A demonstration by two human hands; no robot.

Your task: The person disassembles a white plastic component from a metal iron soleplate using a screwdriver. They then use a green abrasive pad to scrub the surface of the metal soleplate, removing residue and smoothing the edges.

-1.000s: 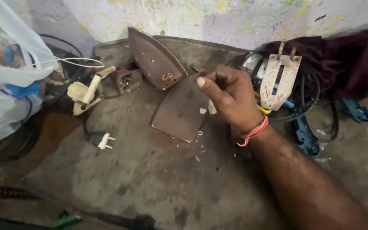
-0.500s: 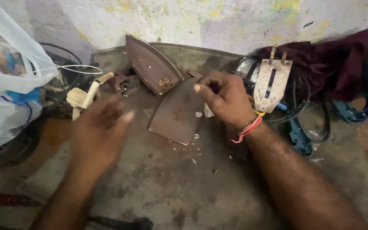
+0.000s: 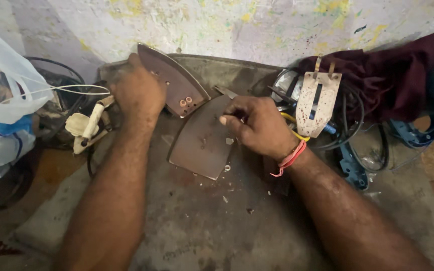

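Observation:
A flat brown iron-shaped metal plate (image 3: 199, 143) lies on the grimy work surface (image 3: 202, 226). My right hand (image 3: 259, 125), with a red thread at its wrist, pinches the plate's upper right edge, thumb on its face. A second dark soleplate (image 3: 177, 83) leans tilted behind it, with two small copper terminals showing. My left hand (image 3: 136, 93) rests at that soleplate's left edge with its back to the camera. Its fingers are hidden, so what it grips is unclear.
A cream handle piece with white wire (image 3: 84, 128) lies at the left beside a white plastic bag (image 3: 1, 110). At the right lie a pale slotted metal plate (image 3: 317, 103), black cables (image 3: 362, 135), blue parts (image 3: 350, 168) and a maroon cloth (image 3: 377, 75).
My left hand came into view from below and reached forward to the leaning soleplate's left edge. My right hand stayed on the flat plate.

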